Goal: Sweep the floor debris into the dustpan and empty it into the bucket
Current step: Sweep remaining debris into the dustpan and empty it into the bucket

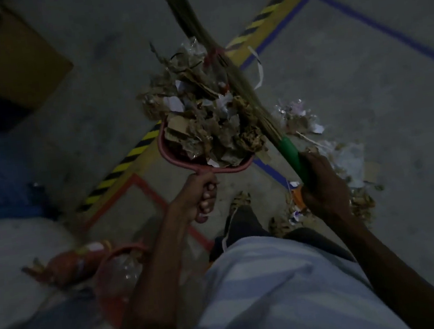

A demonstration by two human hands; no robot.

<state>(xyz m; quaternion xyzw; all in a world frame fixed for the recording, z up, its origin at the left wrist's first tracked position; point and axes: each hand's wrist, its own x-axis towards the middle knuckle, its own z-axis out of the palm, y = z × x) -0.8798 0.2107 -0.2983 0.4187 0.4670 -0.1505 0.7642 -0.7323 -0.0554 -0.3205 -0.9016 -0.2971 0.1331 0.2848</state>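
Fingers of the left hand (203,197) grip the heaped red plastic dustpan (208,149) at frame centre; the right hand (322,187) grips the green-handled grass broom (228,61). The red bucket (120,280) sits lower left, nearest the left hand.

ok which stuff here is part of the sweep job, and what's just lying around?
Job:
- dustpan, heaped, gripped by left hand
- broom, gripped by right hand
- floor debris
- bucket, orange

Lying about:
- cardboard box
- red cylinder, possibly an extinguisher
- hazard tape
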